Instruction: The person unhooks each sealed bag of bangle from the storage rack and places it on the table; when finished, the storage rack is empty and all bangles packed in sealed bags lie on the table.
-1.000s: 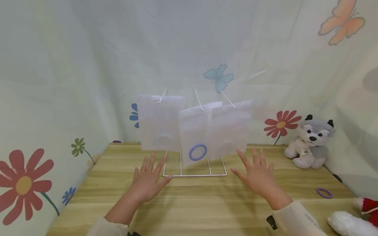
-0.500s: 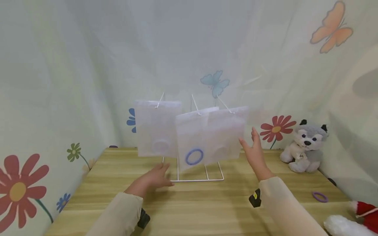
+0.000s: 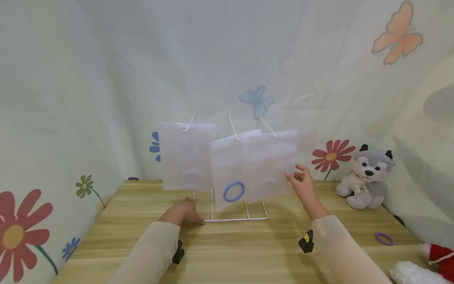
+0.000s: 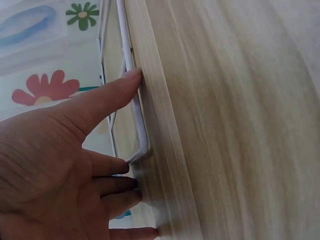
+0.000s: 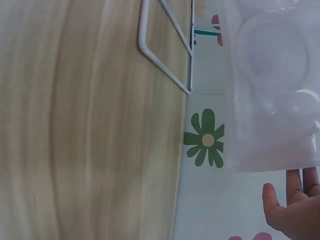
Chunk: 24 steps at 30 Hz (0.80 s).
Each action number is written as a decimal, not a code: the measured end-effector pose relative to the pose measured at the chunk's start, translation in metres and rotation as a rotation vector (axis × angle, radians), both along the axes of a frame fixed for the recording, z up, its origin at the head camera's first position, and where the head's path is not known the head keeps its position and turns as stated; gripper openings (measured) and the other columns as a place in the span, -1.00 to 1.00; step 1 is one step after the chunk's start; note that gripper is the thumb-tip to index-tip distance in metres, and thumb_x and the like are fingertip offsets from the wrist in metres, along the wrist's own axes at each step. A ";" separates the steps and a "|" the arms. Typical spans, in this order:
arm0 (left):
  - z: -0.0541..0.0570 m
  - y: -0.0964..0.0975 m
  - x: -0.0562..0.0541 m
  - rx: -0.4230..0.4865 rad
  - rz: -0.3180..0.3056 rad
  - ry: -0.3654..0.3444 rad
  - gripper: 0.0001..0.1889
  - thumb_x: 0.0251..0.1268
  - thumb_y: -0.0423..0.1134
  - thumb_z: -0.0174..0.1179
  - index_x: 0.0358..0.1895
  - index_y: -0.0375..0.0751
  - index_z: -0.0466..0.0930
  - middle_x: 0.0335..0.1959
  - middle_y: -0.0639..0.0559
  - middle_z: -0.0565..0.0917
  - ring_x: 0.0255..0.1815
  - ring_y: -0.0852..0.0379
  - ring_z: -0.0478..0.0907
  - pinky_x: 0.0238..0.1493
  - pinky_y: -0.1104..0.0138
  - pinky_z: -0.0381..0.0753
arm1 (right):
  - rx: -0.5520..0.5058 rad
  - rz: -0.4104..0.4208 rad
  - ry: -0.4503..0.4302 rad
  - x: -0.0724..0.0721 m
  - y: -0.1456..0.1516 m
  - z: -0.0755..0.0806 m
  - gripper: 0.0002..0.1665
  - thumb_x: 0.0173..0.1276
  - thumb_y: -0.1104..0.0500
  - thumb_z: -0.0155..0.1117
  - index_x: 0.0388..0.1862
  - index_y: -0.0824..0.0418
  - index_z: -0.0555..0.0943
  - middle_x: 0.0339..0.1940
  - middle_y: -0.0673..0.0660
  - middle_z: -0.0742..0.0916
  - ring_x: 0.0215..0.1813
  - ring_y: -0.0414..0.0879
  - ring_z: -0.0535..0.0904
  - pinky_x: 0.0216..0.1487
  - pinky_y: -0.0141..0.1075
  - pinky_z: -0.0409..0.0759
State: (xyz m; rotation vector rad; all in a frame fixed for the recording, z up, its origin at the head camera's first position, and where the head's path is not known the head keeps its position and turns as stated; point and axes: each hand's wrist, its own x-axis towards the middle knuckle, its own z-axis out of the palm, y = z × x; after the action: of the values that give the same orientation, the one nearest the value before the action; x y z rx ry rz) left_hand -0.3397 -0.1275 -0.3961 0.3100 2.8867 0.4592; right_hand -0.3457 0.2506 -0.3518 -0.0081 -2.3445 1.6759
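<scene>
Three translucent white bags hang from hooks on a white wire rack (image 3: pixel 235 220). Inside the left bag (image 3: pixel 188 152) a pale round shape shows through; a blue ring (image 3: pixel 233 192) shows on the middle bag (image 3: pixel 228 163). The right bag (image 3: pixel 271 157) overlaps the middle one and has a faint round shape low down. My left hand (image 3: pixel 184 213) holds the rack's front left corner, thumb on the front bar and fingers by the side bar. My right hand (image 3: pixel 303 185) is at the right bag's outer edge, fingertips partly behind it (image 5: pixel 295 205) and thumb apart from them.
A grey and white plush husky (image 3: pixel 369 175) sits at the back right of the wooden table (image 3: pixel 248 252). A purple ring (image 3: pixel 384 238) lies in front of it, and a red and white plush item (image 3: pixel 440 260) is at the right edge. A printed curtain (image 3: pixel 227 59) hangs behind.
My left hand, spread beside the rack before, has come down onto its front left corner. The right hand has risen and moved in to the right bag's edge.
</scene>
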 end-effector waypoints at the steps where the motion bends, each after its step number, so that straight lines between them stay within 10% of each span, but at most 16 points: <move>1: 0.002 0.000 0.000 -0.007 0.006 -0.006 -0.06 0.07 0.01 0.46 0.30 -0.70 0.27 0.35 -0.59 0.29 0.41 -0.41 0.22 0.40 -0.06 0.27 | 0.019 -0.013 0.010 0.001 0.000 -0.001 -0.21 0.49 -0.05 0.19 0.49 0.29 0.15 0.25 0.43 0.50 0.27 0.19 0.41 0.25 -0.02 0.41; 8: 0.004 0.001 0.003 -0.019 0.019 0.009 -0.08 0.04 0.02 0.47 0.27 -0.70 0.32 0.32 -0.58 0.33 0.37 -0.42 0.29 0.37 -0.06 0.31 | 0.106 -0.065 0.095 0.015 0.009 -0.014 -0.59 0.46 0.00 0.26 -0.02 0.33 0.47 -0.22 0.15 0.70 -0.23 -0.13 0.51 -0.20 -0.40 0.51; 24: 0.002 0.001 0.000 -0.054 0.019 0.000 -0.08 0.06 0.06 0.47 0.23 -0.71 0.36 0.32 -0.58 0.33 0.33 -0.41 0.34 0.34 -0.05 0.35 | 0.334 -0.208 0.238 0.067 0.019 -0.006 -0.54 0.48 -0.05 0.22 0.09 0.28 0.69 -0.26 0.25 0.77 -0.40 -0.24 0.56 -0.44 -0.45 0.50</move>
State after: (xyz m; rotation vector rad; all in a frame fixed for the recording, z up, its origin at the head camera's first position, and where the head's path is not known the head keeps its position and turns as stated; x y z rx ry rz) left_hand -0.3396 -0.1263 -0.3939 0.2740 2.8991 0.3837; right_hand -0.2785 0.2698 -0.3578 0.0096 -2.3189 1.1115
